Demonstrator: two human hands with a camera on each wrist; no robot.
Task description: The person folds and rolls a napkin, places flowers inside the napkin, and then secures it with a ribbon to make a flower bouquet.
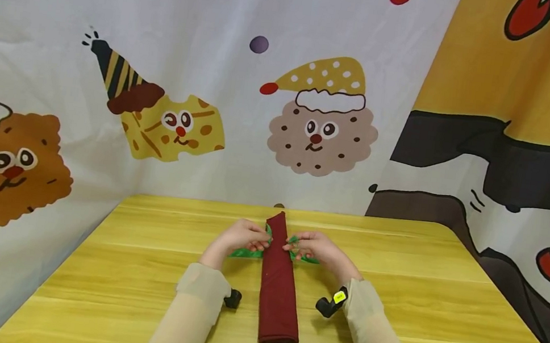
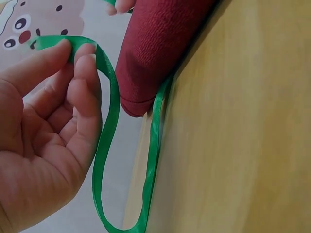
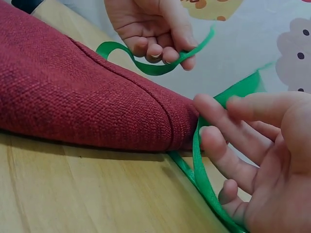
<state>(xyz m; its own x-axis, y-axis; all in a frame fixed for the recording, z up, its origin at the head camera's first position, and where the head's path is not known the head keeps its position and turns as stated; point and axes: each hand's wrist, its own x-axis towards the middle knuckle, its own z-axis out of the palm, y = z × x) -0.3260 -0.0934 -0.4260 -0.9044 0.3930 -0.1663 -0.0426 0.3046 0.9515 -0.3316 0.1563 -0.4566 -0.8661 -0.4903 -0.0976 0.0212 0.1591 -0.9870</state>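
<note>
A dark red cloth (image 1: 281, 292), folded into a long narrow roll, lies lengthwise on the wooden table. A green ribbon (image 2: 108, 126) passes beneath it near its far end and comes out on both sides. On the left, my left hand (image 1: 248, 236) pinches one ribbon end between thumb and fingertips, and the ribbon loops down from there in the left wrist view. My right hand (image 1: 319, 248) pinches the other end between thumb and forefinger, its remaining fingers loosely bent. Both hands are raised beside the cloth, level with each other.
The wooden table (image 1: 136, 292) ends at a back edge just beyond the cloth. Behind it hangs a white curtain (image 1: 210, 26) printed with cartoon food. Dark wrist-worn devices, one a black piece (image 1: 324, 307) at the right cuff, stick out inward from both sleeves.
</note>
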